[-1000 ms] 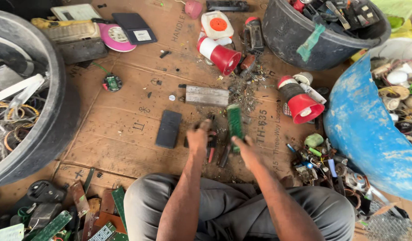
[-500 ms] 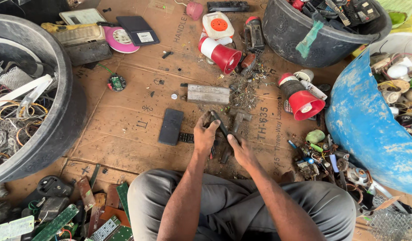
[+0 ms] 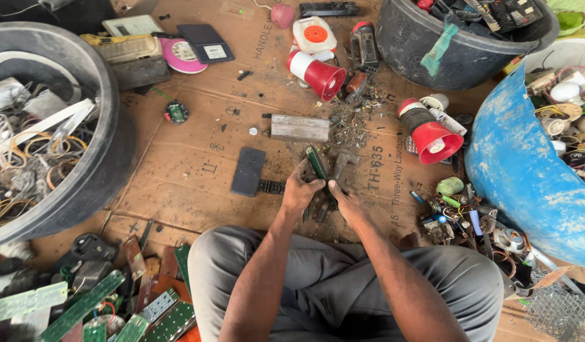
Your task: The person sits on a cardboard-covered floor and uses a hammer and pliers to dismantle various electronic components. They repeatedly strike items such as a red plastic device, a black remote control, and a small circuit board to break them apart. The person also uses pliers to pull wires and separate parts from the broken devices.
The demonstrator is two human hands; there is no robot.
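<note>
— Both hands close on one narrow green circuit board (image 3: 316, 162): the left hand (image 3: 300, 192) pinches its near end from the left, the right hand (image 3: 344, 201) from the right, so the strip stands tilted, edge-on, just above the cardboard floor (image 3: 185, 164).

— Why hold it there?

— My guess is that it keeps the board steady over the tools — a hammer (image 3: 340, 162) lies just beside it, and a metal block (image 3: 299, 128) sits a little beyond, next to a scatter of small scraps (image 3: 351, 126).

— And the containers?

— To the left, a big black tub (image 3: 90, 158) holds tangled wires and white strips. At top right, a black bucket (image 3: 457, 60) is piled with dark plastic casings and plugs. On the right, a blue drum (image 3: 527, 183) holds round, pale parts — I can't tell exactly what. Two red megaphones (image 3: 432, 130) lie between the buckets, and more green boards (image 3: 83, 307) are heaped by the left knee.
</note>
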